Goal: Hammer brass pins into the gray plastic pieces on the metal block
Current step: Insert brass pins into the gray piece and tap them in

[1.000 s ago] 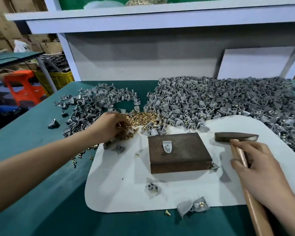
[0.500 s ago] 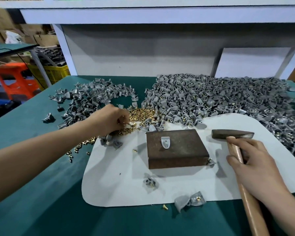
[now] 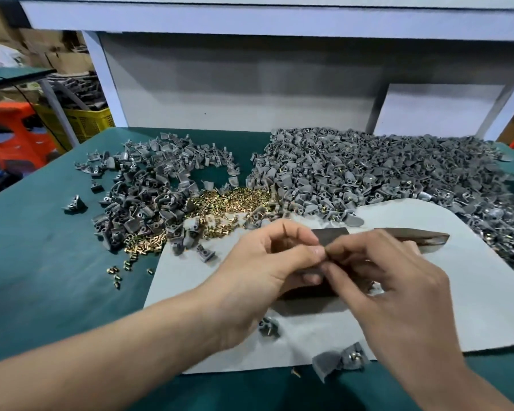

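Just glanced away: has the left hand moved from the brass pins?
Yes. The left hand has left the brass pins, moving right and nearer, and is now over the metal block.

Left hand (image 3: 261, 271) is off the brass pins (image 3: 238, 200) in the upper middle of the frame and now sits at frame centre over the metal block (image 3: 333, 234). Right hand (image 3: 392, 289) has come up from lower right to meet it. Fingertips of both hands touch, curled as in a pinch; anything held between them is too small to see. The hands now cover most of the block top and hide the gray piece there. The hammer handle is hidden under the right hand.
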`<state>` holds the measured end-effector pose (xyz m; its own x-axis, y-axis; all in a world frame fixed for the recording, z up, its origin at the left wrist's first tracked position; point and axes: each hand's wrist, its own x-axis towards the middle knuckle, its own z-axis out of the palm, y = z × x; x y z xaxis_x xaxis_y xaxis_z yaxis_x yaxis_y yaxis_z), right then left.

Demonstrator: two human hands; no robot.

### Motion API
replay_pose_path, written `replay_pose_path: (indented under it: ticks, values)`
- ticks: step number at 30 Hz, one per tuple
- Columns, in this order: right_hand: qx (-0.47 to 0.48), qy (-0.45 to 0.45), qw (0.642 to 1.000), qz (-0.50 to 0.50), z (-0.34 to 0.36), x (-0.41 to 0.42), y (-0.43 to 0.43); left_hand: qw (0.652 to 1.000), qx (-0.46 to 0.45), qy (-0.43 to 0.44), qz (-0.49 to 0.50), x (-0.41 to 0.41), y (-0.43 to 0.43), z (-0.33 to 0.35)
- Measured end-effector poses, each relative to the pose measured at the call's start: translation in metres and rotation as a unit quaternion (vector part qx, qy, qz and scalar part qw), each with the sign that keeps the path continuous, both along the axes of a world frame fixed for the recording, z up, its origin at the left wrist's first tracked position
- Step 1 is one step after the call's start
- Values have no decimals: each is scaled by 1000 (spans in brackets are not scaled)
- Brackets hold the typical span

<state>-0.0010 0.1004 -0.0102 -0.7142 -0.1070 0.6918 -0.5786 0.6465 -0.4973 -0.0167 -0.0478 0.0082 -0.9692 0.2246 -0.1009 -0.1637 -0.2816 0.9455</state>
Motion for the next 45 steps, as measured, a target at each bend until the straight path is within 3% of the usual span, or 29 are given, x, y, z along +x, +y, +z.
replay_pose_path:
  ticks: [5, 8, 9, 11, 12, 14, 18, 25, 30, 40, 45]
  values:
    - [6, 40, 999, -27, 0, -2, -3, 999, 32, 30, 6, 2, 3, -7]
    - [18, 29, 999, -13, 2, -4, 3, 985, -79, 155, 13, 1, -6, -9]
    - [15, 14, 1000, -19, 3, -5, 6, 957, -164, 234, 46, -2, -11, -12]
    - [0, -18, 999, -38, 3, -12, 11, 871, -344, 333, 116, -8, -21, -18]
    - [-8, -32, 998, -45, 2, -16, 15, 831, -423, 335, 130, -12, -24, -22]
    - [-10, -65, 997, -49, 2, -23, 20, 800, -509, 297, 114, -18, -24, -29]
    - [26, -107, 994, -30, -2, -26, 19, 821, -469, 300, 125, -23, -16, -41]
    - [1, -148, 989, 5, 0, -21, 14, 865, -355, 343, 92, -18, -12, -49]
    - [10, -167, 986, 10, -4, -24, 7, 890, -307, 325, 93, -19, -15, -52]
    - [-20, -200, 979, 22, -6, -26, 3, 893, -328, 298, 73, -27, -17, -58]
    - [-34, -200, 979, 16, -6, -26, 3, 901, -297, 307, 75, -25, -18, -58]
